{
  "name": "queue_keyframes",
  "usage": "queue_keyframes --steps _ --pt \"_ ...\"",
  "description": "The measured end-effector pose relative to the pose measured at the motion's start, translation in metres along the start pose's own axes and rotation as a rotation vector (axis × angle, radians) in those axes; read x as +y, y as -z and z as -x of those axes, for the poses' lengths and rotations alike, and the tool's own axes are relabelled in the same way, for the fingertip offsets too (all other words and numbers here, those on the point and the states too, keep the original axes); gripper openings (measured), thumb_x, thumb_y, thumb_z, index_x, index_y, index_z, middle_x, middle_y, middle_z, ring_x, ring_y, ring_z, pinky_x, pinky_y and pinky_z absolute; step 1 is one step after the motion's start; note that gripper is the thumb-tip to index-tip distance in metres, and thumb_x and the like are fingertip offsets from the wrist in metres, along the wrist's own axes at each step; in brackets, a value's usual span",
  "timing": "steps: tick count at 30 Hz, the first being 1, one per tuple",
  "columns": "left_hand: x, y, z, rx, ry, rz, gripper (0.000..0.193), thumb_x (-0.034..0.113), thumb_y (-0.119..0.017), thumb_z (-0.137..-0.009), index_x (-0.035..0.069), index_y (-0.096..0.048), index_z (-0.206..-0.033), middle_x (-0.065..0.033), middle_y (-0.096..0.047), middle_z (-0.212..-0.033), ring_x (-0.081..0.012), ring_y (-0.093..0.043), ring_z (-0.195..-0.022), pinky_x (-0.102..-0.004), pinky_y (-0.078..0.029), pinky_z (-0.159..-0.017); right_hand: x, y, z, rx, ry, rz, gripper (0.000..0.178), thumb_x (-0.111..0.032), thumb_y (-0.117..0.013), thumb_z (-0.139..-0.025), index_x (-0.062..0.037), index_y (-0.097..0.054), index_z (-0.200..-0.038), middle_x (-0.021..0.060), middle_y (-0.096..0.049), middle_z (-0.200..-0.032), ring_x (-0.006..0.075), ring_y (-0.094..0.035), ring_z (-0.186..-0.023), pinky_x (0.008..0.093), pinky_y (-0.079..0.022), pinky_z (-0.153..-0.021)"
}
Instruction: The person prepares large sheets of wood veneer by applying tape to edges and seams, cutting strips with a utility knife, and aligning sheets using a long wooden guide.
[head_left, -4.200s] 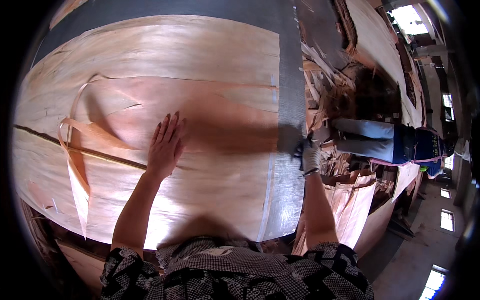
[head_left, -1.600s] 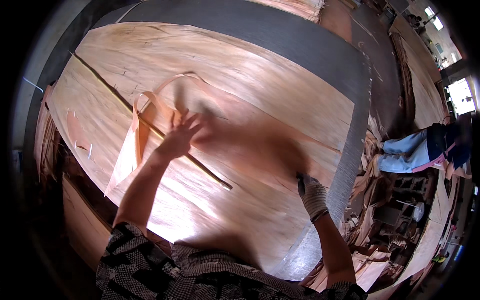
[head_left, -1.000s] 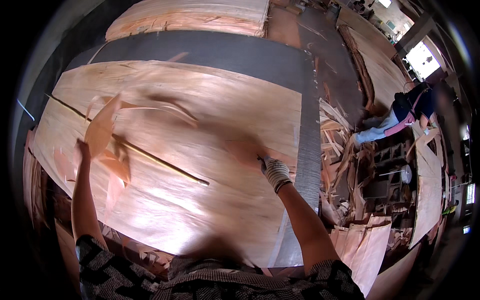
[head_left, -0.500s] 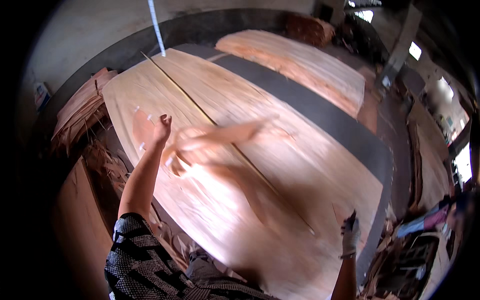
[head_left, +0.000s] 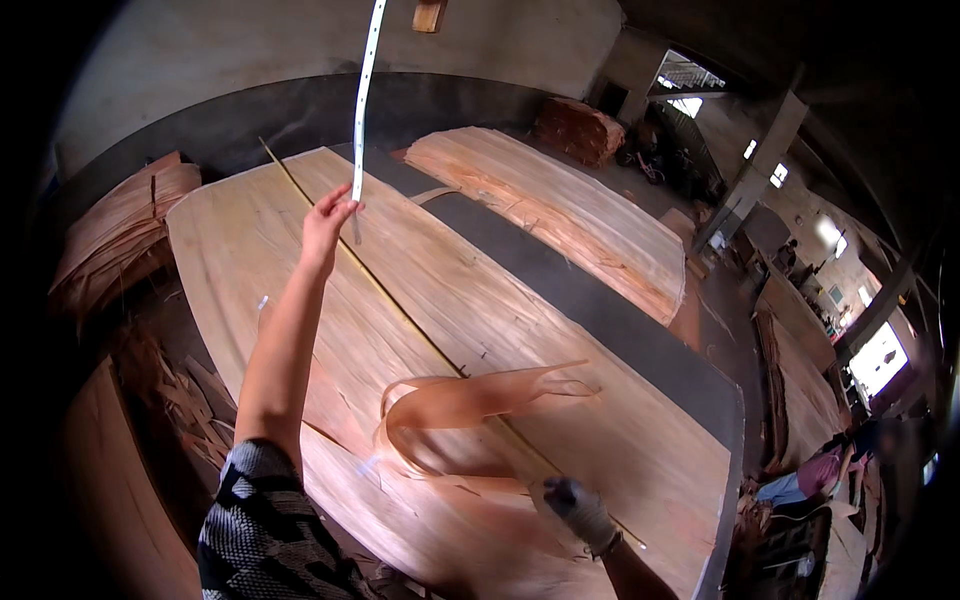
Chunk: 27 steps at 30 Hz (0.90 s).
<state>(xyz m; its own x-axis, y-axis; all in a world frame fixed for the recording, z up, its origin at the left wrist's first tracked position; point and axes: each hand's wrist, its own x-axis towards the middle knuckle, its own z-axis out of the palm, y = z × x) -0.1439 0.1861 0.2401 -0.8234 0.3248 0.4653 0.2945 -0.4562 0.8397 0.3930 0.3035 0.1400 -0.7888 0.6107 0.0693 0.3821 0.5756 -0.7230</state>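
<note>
- Bare left hand [head_left: 328, 222] pinching the long, white, dark-dotted tape [head_left: 366, 90], far left, above the pale wooden veneer sheet [head_left: 600, 430]!
- Gentle, untwisted pull serves best, I'd say.
- Grey-gloved right hand [head_left: 580, 512], blurred, near right by the thin yellowish stick [head_left: 400, 314]; its grip, can't tell.

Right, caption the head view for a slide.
Left hand pinching a white strip, gloved right hand near curled veneer over a broad wood sheet.

White strip [head_left: 364, 90] cut off above
</note>
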Motion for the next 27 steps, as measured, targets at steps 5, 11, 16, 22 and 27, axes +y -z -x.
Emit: queue_keyframes --steps 5,11,16,22,27 --pt "0.017 0.018 0.075 -0.001 0.058 0.041 0.037 0.002 -0.051 -0.084 0.0 -0.045 -0.121 -0.0032 -0.063 -0.081 -0.0089 -0.057 -0.078 -0.0199 -0.041 -0.072 -0.101 -0.033 -0.1 0.085 0.151 -0.091 0.021 -0.021 -0.062 -0.08 -0.0024 -0.061 -0.089 0.0145 -0.063 -0.08 0.0266 -0.062 -0.072 0.0322 -0.047 -0.064" --pt "-0.011 -0.006 0.21 -0.052 0.361 0.194 0.027 0.0 -0.049 -0.083 0.005 -0.044 -0.11 -0.0038 -0.061 -0.08 -0.0119 -0.058 -0.079 -0.0229 -0.041 -0.074 -0.274 -0.069 -0.252 0.299 0.695 -0.154 0.019 -0.023 -0.056 -0.085 -0.0038 -0.058 -0.083 0.009 -0.061 -0.075 0.0215 -0.056 -0.061 0.0306 -0.043 -0.053" --pt "-0.051 0.038 0.283 -0.083 0.661 0.187 0.032 -0.012 -0.047 -0.078 0.005 -0.042 -0.105 -0.0085 -0.059 -0.081 -0.0146 -0.059 -0.075 -0.0236 -0.044 -0.072 -0.389 -0.055 -0.268 -0.113 0.442 -1.062 0.017 -0.019 -0.058 -0.084 -0.0035 -0.053 -0.087 0.0046 -0.062 -0.068 0.0112 -0.059 -0.054 0.0207 -0.036 -0.037" --pt "0.059 0.014 0.159 -0.038 -0.095 -0.474 0.03 0.021 -0.038 -0.094 0.002 -0.052 -0.112 -0.0123 -0.058 -0.076 -0.0201 -0.058 -0.073 -0.0292 -0.044 -0.072 -0.313 -0.067 -0.214 -0.091 0.131 -1.001 0.015 -0.016 -0.06 -0.083 -0.0025 -0.058 -0.088 0.008 -0.065 -0.074 0.0116 -0.061 -0.058 0.0171 -0.037 -0.037" --pt "0.148 -0.048 0.085 -0.511 -0.089 -0.412 0.032 0.026 -0.043 -0.092 0.002 -0.065 -0.092 -0.0092 -0.057 -0.06 -0.0206 -0.051 -0.055 -0.0298 -0.041 -0.055 -0.292 -0.053 -0.172 -0.181 0.053 -1.006 0.016 -0.019 -0.062 -0.082 -0.0041 -0.06 -0.089 0.006 -0.064 -0.072 0.0081 -0.057 -0.054 0.0164 -0.035 -0.037"
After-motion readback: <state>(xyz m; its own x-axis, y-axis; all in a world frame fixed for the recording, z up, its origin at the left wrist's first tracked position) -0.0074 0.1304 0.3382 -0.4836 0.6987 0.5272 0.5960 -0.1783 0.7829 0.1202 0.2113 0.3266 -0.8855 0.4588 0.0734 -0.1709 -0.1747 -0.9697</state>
